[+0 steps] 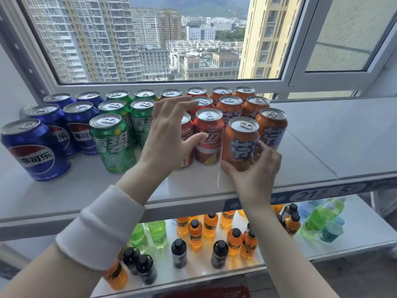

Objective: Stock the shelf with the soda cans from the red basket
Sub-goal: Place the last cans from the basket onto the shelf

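One orange can (241,143) between right-hand fingers (266,150).

A small shop display set up in a high-rise room: soda cans (243,143) ranked by brand on a white shelf (193,186) with a numbered price strip (322,193) along its front edge, bottled drinks (194,233) below, tower blocks beyond the window (150,39)

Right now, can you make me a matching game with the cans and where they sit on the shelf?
Things:
1. blue cans
2. green cans
3. red cans
4. front orange can

Places:
A. under the right hand's fingers
B. far left
C. just behind the left hand
D. between blue and red

Pairs: 1-B, 2-D, 3-C, 4-A
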Demonstrator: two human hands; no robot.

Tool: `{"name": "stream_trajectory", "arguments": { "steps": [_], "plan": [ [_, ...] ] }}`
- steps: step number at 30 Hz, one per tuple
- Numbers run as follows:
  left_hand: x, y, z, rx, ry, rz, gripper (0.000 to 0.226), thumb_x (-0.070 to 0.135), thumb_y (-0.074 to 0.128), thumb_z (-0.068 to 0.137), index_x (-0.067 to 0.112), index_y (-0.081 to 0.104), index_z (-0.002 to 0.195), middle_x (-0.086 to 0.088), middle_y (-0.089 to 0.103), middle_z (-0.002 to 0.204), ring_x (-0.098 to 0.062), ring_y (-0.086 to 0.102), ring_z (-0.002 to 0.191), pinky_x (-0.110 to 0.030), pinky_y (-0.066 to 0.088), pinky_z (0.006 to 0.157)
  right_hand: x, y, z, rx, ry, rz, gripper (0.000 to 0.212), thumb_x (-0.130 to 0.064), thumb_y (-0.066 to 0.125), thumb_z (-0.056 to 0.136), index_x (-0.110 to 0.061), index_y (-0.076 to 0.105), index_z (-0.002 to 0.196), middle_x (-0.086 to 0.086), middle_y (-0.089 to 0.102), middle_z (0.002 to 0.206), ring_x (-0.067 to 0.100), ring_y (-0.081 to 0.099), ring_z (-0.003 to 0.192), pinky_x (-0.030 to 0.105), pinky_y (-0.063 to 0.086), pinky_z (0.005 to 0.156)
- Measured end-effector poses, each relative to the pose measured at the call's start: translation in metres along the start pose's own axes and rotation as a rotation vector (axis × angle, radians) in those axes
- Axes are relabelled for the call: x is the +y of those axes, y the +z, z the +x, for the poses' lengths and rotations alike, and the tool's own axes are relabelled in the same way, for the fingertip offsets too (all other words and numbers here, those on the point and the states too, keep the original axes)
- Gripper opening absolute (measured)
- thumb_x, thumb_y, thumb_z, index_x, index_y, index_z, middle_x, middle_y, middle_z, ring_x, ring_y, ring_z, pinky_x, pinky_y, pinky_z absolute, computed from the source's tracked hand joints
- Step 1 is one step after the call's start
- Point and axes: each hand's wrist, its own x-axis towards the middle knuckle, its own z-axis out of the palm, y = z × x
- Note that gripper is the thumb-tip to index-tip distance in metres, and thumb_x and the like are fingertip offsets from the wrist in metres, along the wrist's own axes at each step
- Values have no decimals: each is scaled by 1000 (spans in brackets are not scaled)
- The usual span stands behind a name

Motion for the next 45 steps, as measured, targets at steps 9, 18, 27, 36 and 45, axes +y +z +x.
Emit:
{"name": "stream_trajectory", "arguments": {
  "steps": [9, 18, 27, 36, 45],
  "plan": [
    [8, 12, 32, -357, 48, 346, 60, 42, 64, 80, 22, 44, 133, 1, 44, 138, -22, 46, 123, -33, 37, 96, -5, 0, -1, -14, 20, 72, 75, -30, 74, 75, -16, 34, 136, 3, 43, 132, 16, 43, 123, 30, 43, 98],
    [7, 10, 38, -392, 40, 315, 52, 42, 67, 78, 21, 52, 122, -2, 49, 130, -26, 51, 114, -34, 40, 86, -10, 11, 6, 49, 71, 30, 74, -32, 74, 74, -14, 35, 134, 7, 39, 135, 21, 40, 127, 42, 48, 96],
    [13, 21, 44, -436, 10, 340, 66, 42, 69, 76, 22, 37, 131, -11, 47, 128, -28, 42, 119, -35, 34, 94, -9, 10, 4, 32, 76, 59, 68, -28, 69, 80, -14, 34, 137, 6, 39, 135, 20, 39, 127, 36, 45, 99],
    [13, 14, 49, -533, 34, 240, 60, 31, 72, 75, 27, 44, 128, -6, 43, 134, -26, 40, 124, -34, 32, 99, -16, 15, 14, 83, 164, 65, 65, -23, 73, 76, -11, 38, 130, 10, 35, 137, 23, 34, 130, 34, 42, 97],
    [12, 14, 48, -534, 31, 235, 62, 33, 71, 76, 28, 42, 130, -7, 41, 134, -25, 37, 127, -35, 32, 101, -16, 20, 9, 99, 154, 103, 55, -18, 67, 83, -11, 40, 130, 7, 33, 139, 19, 32, 132, 23, 35, 98]
  ]
}}
